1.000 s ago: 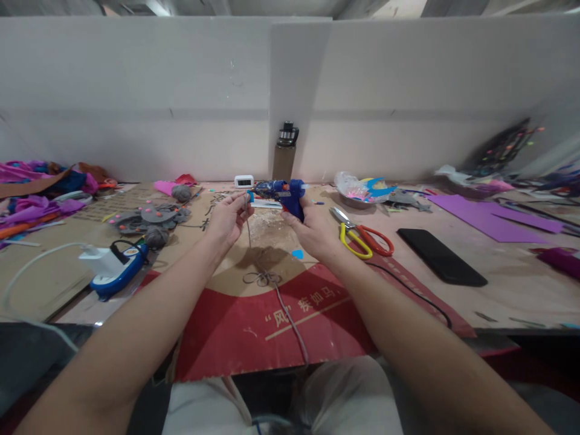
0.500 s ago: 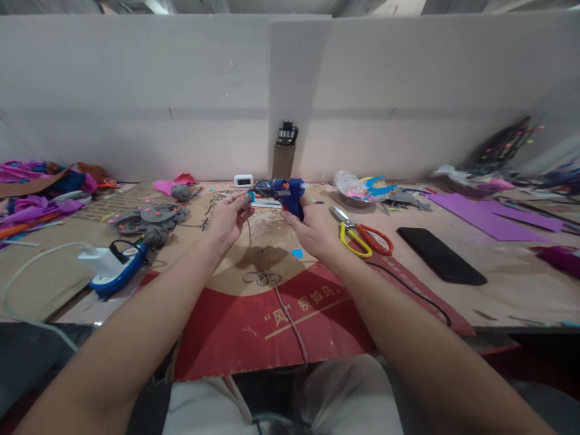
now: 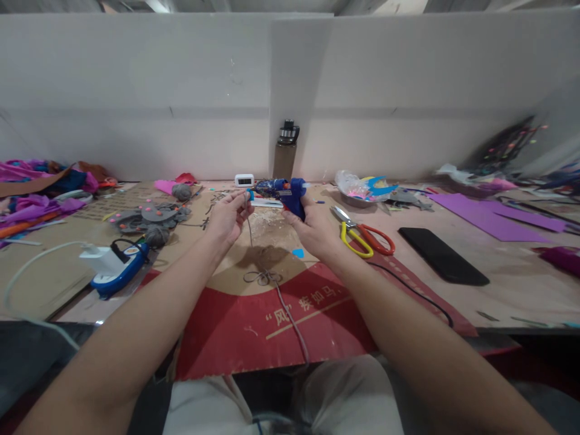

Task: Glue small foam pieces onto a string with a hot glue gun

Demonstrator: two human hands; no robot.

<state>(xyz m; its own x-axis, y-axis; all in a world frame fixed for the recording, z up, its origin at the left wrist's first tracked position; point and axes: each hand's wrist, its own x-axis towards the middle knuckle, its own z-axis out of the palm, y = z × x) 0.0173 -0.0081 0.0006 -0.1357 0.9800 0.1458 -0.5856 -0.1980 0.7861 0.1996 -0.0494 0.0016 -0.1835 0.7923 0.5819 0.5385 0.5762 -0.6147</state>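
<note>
My right hand (image 3: 310,223) is closed round the handle of a blue glue gun (image 3: 294,196), whose nozzle points left. In my left hand (image 3: 231,217), finger and thumb pinch a small blue piece (image 3: 251,195) together with a grey cord (image 3: 250,232). The nozzle is close to the blue piece; whether they touch I cannot tell. From my left fingers the cord hangs down to a loose looped heap (image 3: 263,277) on the cardboard (image 3: 212,338). Another small blue piece (image 3: 298,253) lies below the glue gun.
Scissors (image 3: 357,235) with yellow and red handles and a black phone (image 3: 443,255) lie to the right. A blue power strip (image 3: 118,279) is at left, near grey felt pieces (image 3: 149,217). Behind stand a bottle (image 3: 285,151) and a small white display (image 3: 244,180).
Both hands keep almost the same pose, with the glue gun nozzle close to the blue piece. The whole view has shifted very slightly.
</note>
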